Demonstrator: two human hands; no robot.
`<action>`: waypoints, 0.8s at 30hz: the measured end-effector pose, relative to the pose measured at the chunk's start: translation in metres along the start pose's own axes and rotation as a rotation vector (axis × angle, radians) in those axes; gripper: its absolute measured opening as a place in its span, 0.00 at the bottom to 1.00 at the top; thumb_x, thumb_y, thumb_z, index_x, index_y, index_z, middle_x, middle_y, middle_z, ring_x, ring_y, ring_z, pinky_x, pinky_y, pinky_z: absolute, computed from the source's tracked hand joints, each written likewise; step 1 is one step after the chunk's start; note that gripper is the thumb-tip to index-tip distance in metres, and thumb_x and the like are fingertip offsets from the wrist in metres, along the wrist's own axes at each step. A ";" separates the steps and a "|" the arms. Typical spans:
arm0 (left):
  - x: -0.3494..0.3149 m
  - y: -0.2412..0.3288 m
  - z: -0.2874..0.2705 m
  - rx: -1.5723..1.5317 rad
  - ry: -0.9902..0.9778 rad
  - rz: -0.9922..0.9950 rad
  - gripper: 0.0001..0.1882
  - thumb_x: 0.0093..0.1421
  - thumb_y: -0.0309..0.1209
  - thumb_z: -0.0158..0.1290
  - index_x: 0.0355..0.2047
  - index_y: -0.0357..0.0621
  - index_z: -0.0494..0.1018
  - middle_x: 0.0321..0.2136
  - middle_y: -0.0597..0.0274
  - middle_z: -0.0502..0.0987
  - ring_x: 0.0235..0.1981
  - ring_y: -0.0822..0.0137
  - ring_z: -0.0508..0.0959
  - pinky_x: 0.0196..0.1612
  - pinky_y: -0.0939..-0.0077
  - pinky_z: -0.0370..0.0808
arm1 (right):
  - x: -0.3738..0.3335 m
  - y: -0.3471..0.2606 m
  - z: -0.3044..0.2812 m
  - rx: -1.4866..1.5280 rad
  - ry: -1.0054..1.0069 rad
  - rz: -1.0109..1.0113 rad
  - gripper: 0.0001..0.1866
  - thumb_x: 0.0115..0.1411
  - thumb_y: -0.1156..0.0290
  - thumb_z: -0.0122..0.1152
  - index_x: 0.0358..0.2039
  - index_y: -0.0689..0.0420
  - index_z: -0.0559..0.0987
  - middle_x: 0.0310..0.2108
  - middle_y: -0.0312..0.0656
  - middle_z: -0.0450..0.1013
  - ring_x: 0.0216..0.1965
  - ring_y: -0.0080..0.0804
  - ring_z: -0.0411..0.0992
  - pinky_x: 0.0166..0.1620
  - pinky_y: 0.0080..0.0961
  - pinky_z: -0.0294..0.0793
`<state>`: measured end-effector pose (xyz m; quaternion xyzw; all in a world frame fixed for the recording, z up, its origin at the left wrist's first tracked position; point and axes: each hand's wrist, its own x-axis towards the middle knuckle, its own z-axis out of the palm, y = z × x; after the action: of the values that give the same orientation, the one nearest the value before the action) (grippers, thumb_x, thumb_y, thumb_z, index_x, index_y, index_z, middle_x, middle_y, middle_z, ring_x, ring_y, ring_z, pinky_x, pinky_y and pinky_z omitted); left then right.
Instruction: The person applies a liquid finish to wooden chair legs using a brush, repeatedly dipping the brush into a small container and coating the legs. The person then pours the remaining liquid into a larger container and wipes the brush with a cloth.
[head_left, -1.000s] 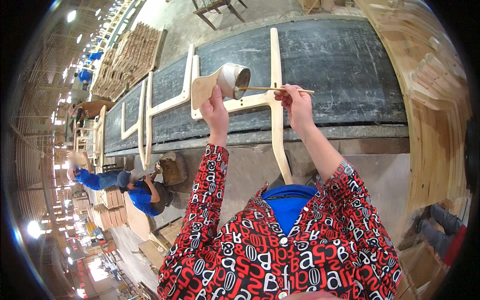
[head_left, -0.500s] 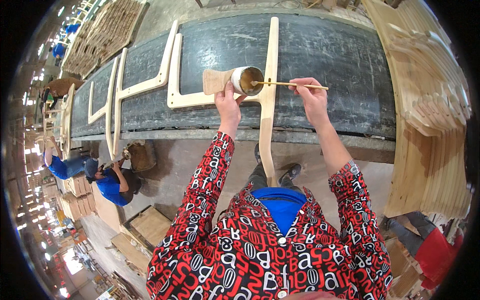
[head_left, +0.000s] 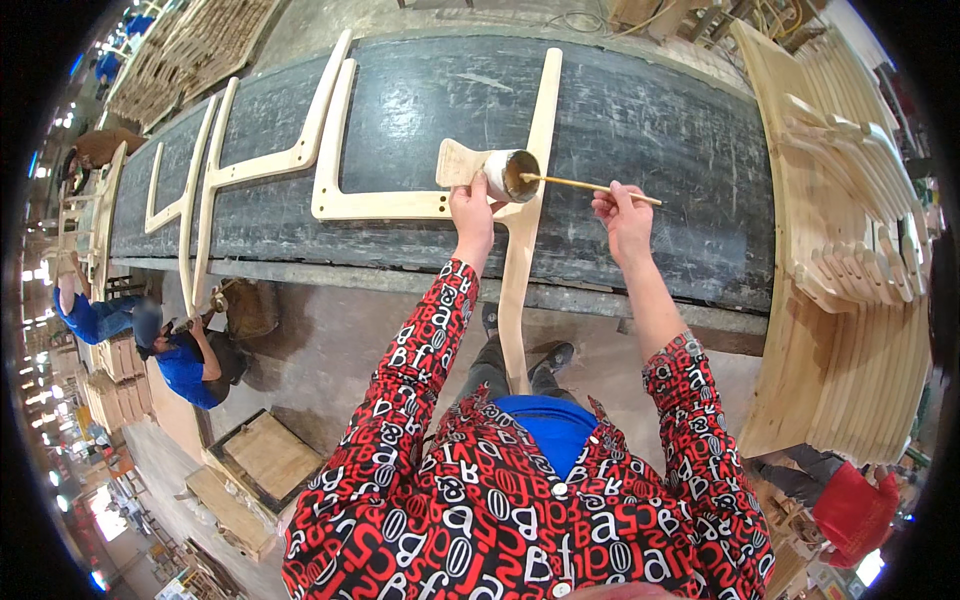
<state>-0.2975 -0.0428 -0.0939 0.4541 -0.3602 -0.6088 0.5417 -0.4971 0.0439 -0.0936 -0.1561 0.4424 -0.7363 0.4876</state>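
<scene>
A white cylindrical cup [head_left: 497,173] with brownish contents and a flat, flared, pale wooden handle [head_left: 459,162] is held up above the counter, in front of the junction of a pale wooden frame [head_left: 385,205], its mouth tipped to the right. The left hand [head_left: 472,212] has its grip closed where handle and cup meet, thumb uppermost. A thin tan wooden stick [head_left: 580,184] reaches into the mouth from the right; whether its tip carries bristles is too small to tell. The right hand [head_left: 626,222] pinches the stick towards its right end, thumb and fingertips together.

The step in hand looks like loading or stirring the stick's tip. Drawing it out would call for a steady cup and a light wipe on the rim, lest drips fall on the bare wood.

Beneath lies the long, scuffed, dark counter [head_left: 430,110], with more angled pale wooden frames [head_left: 265,165] to the left. To the right stand stacked pale wooden parts [head_left: 850,345]; near left, a co-worker in blue [head_left: 185,370].
</scene>
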 end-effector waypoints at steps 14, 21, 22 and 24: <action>-0.017 0.018 -0.055 -0.084 0.191 0.058 0.13 0.64 0.34 0.44 0.44 0.40 0.67 0.41 0.60 0.72 0.38 0.67 0.76 0.28 0.73 0.81 | 0.032 -0.016 0.037 -0.878 -0.224 -0.291 0.10 0.58 0.68 0.56 0.26 0.60 0.71 0.20 0.36 0.72 0.23 0.19 0.70 0.28 0.18 0.68; -0.024 0.023 -0.087 -0.108 0.226 0.007 0.12 0.64 0.32 0.43 0.47 0.45 0.66 0.45 0.62 0.70 0.45 0.67 0.72 0.31 0.63 0.81 | 0.035 -0.005 0.047 -1.046 -0.285 -0.391 0.10 0.57 0.68 0.57 0.26 0.60 0.70 0.16 0.38 0.68 0.20 0.22 0.67 0.26 0.22 0.66; -0.027 0.022 -0.090 -0.104 0.224 0.005 0.12 0.64 0.32 0.43 0.46 0.45 0.66 0.45 0.62 0.70 0.45 0.67 0.72 0.31 0.63 0.81 | 0.035 -0.002 0.050 -1.062 -0.310 -0.413 0.10 0.57 0.68 0.57 0.26 0.60 0.70 0.16 0.39 0.67 0.19 0.23 0.66 0.26 0.23 0.66; -0.031 0.022 -0.093 -0.103 0.215 0.006 0.12 0.64 0.32 0.43 0.46 0.45 0.66 0.44 0.62 0.70 0.44 0.66 0.72 0.31 0.62 0.80 | 0.036 0.002 0.054 -1.132 -0.389 -0.459 0.09 0.56 0.69 0.56 0.26 0.61 0.70 0.16 0.43 0.67 0.19 0.30 0.67 0.26 0.26 0.66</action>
<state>-0.2022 -0.0107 -0.0993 0.4874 -0.2693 -0.5728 0.6016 -0.4768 -0.0143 -0.0723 -0.6108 0.6217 -0.4325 0.2310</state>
